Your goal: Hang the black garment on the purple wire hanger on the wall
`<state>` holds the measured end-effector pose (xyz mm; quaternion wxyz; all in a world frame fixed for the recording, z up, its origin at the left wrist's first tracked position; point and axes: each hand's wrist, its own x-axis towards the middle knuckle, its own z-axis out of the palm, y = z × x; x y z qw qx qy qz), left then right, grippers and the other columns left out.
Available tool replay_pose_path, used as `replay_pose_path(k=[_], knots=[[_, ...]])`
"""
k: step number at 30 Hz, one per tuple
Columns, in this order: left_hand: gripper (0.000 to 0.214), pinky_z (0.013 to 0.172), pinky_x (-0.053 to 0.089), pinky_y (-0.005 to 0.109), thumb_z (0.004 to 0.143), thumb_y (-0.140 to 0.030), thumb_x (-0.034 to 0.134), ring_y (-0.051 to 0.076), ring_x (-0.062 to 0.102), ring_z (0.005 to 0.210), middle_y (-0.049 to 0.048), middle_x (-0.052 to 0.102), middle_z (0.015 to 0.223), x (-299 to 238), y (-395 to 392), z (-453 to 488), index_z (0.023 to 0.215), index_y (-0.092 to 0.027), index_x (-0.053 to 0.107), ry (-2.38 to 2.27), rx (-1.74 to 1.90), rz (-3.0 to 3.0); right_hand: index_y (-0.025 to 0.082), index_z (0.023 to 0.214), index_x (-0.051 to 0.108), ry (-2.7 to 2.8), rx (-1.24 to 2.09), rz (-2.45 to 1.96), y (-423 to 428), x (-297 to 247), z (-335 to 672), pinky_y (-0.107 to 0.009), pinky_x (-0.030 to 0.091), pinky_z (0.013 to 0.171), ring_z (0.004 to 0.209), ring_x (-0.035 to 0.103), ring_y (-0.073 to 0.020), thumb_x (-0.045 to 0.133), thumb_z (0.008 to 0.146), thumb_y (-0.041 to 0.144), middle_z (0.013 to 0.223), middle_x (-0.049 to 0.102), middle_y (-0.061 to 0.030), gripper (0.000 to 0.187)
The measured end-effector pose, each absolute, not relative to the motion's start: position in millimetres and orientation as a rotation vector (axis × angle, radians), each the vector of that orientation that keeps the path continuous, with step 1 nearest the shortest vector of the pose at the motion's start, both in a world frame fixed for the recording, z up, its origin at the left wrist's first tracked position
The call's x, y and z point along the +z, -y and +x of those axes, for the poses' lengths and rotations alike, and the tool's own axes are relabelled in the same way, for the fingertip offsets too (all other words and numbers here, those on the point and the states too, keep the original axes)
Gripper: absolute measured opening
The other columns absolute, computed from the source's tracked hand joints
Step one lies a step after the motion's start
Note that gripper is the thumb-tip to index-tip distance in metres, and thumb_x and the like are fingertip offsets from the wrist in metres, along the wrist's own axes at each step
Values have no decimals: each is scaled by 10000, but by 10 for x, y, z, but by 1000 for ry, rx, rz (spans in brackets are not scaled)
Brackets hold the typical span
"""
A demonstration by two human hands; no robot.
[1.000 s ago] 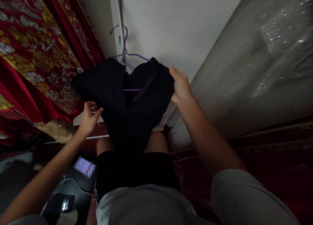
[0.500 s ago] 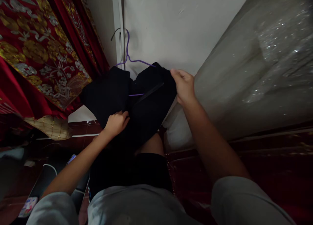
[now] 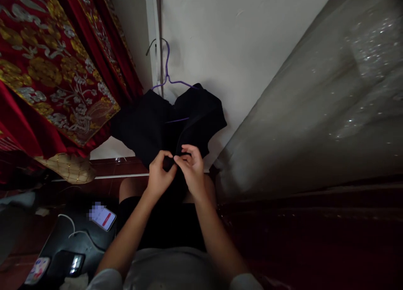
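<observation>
1. Left grip: ours. Fingers curled, thumb and forefinger pinched on an edge of dark cloth. Its fingertips touch those of the right grip.

2. Right grip: ours. Thumb and fingers pressed together on the same edge, just beside the left grip. We cannot tell whether anything small lies between the fingertips.

3. Black garment: held at its lower front by both grips. The rest spreads above and beyond them, with one sleeve out to each side.

4. Purple hanger: thin wire, inside the garment, directly above the grips. Its hook is up against the white wall.

5. Red and gold curtain: patterned, hanging well left of the left grip.

6. Grey glittering cloth: a broad drape to the right of the right grip.

7. Lit phone: below and left of the left grip, on a dark surface, with a white cable beside it.

8. Second phone: lower and further left, screen faintly lit.
</observation>
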<state>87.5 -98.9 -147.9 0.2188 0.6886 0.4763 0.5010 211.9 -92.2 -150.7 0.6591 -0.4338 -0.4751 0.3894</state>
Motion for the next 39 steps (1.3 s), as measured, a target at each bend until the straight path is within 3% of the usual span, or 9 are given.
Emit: replay_pose_path(k=[3,6,12,18,24,30,32,36,39], knots=[[451,752,581,324,871,-242,691,180,667,827,37,630,967,-1503,1075,948,1275,-282,493,-1303,1505,1635,277,1010,606,1020,1026,-1000,953,-1673,2129,-380,532,819,912,633,-224,813,738,417,1032,627,-49,369],[573,834,611,354,867,-245,700,194,706,902,50,662,1003,-1548,1169,990,1368,-298,427,-1278,1580,1465,271,932,643,1099,1107,-978,1032,-1694,2179,-378,523,815,898,633,-227,806,756,433,952,644,-39,289],[171,894,624,390,901,-248,659,226,727,979,81,720,1033,-1564,1317,958,1070,-224,649,-1315,1580,1474,262,884,675,1133,1083,-968,1218,-1661,2111,-350,505,740,822,637,-207,783,810,415,898,670,-27,201],[146,861,609,304,906,-187,654,186,727,934,57,739,982,-1485,1390,878,1035,-185,721,-1307,1651,1580,208,861,652,1208,990,-979,1265,-1650,2015,-295,493,720,793,633,-174,694,877,404,842,659,-23,201],[131,833,584,251,880,-203,731,161,718,897,49,737,949,-1508,1418,871,1008,-180,743,-1205,1621,1499,201,836,598,1246,1008,-1041,1313,-1616,2017,-253,408,586,644,518,-126,598,903,408,737,571,9,217],[124,761,557,231,829,-210,771,150,691,821,42,700,871,-1486,1429,859,921,-159,707,-1073,1558,1345,196,704,582,1156,1007,-1046,1322,-1488,2064,-232,362,531,553,463,-96,626,806,326,601,509,39,171],[135,742,536,222,821,-207,765,144,667,812,35,669,860,-1486,1430,856,905,-157,671,-1105,1561,1333,188,708,616,1079,1139,-1024,1331,-1456,2081,-221,330,489,500,442,-82,646,780,320,552,498,48,154],[145,735,496,222,843,-203,713,136,609,789,10,592,831,-1512,1422,874,869,-172,574,-1164,1567,1397,166,743,669,788,1601,-912,1343,-1444,2092,-217,149,381,349,235,-42,727,692,405,408,346,110,252],[184,750,467,231,861,-190,664,137,573,786,-7,534,789,-1568,1376,890,805,-186,489,-1184,1559,1453,139,740,693,687,1645,-873,1238,-1408,2063,-208,119,381,344,218,-22,786,618,391,390,322,123,296]])
